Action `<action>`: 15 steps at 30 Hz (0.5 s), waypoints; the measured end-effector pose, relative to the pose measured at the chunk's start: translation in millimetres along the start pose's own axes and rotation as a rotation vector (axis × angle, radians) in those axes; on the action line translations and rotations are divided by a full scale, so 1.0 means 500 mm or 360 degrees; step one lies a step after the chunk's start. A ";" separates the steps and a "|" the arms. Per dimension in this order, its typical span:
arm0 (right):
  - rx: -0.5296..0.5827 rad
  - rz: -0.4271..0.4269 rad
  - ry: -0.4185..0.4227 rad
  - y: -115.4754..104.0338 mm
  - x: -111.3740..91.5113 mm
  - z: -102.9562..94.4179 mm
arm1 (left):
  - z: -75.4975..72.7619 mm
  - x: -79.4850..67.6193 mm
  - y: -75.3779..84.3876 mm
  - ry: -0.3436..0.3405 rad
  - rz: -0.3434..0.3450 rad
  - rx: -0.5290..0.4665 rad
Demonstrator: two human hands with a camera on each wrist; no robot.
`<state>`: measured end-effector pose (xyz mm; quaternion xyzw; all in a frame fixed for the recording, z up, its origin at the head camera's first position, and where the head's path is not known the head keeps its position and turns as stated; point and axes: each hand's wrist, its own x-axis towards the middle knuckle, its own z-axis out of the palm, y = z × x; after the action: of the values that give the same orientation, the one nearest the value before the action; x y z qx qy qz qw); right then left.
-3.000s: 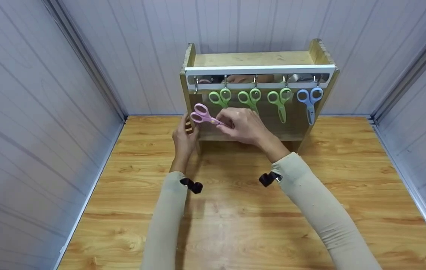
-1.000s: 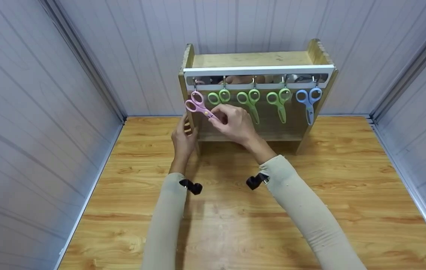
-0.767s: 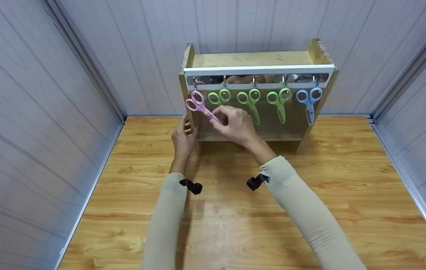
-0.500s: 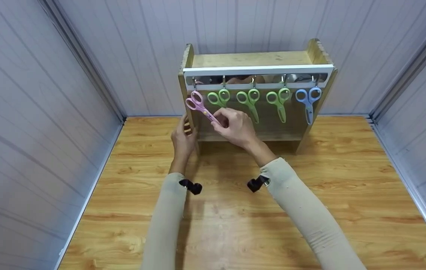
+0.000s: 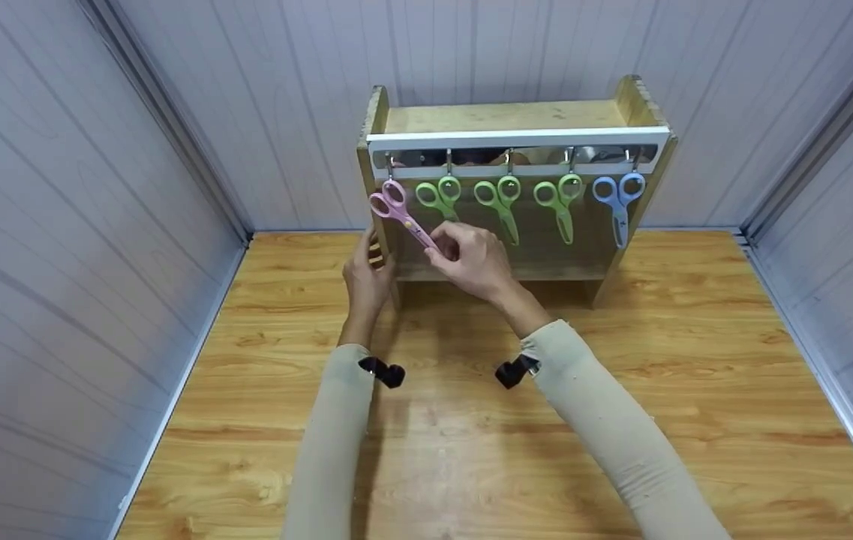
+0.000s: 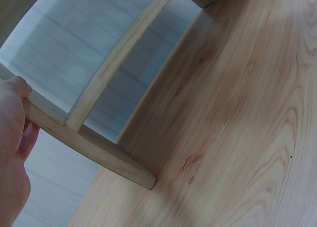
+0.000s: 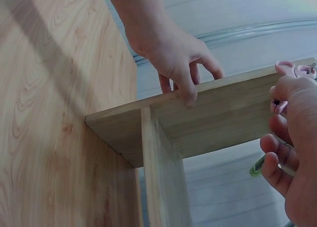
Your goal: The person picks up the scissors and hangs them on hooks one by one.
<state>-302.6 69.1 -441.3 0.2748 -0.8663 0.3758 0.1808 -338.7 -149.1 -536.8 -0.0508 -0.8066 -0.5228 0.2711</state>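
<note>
Pink scissors (image 5: 405, 213) slant down from the leftmost hook (image 5: 390, 163), one handle ring at the hook's end. My right hand (image 5: 475, 259) pinches them by the blade end, which its fingers partly hide. In the right wrist view the pink rings show only at the right edge. At the wooden rack's (image 5: 505, 118) left side, my left hand (image 5: 368, 276) grips the side panel (image 6: 89, 143), thumb on the inner face and fingers on the outer one. Green scissors (image 5: 500, 196) and blue scissors (image 5: 621, 201) hang from the other hooks along the white-edged rail.
The rack stands on a wood-grain floor (image 5: 441, 442) close to the back wall (image 5: 306, 97). A ribbed panel (image 5: 58, 262) closes off the left side and another one (image 5: 846, 247) the right. One green pair hangs just beside my right hand.
Since three seconds ago my right hand has raised the pink scissors up and left to the leftmost hook. Lately that hand has dipped slightly. My left hand has stayed at the panel.
</note>
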 end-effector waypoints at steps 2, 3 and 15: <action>0.0001 0.0007 0.0002 0.002 -0.003 0.003 | 0.000 0.000 0.000 0.0000 0.0005 0.0002; 0.0004 0.0011 0.0003 0.003 -0.004 0.004 | 0.000 0.000 0.000 0.0002 0.0008 0.0001; 0.0019 0.0108 -0.0018 -0.001 -0.012 0.028 | 0.002 0.000 -0.002 0.0021 0.0030 0.0016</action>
<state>-299.2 60.3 -453.4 0.2485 -0.8739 0.3854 0.1615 -339.2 -148.8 -537.7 -0.0536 -0.8069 -0.5165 0.2814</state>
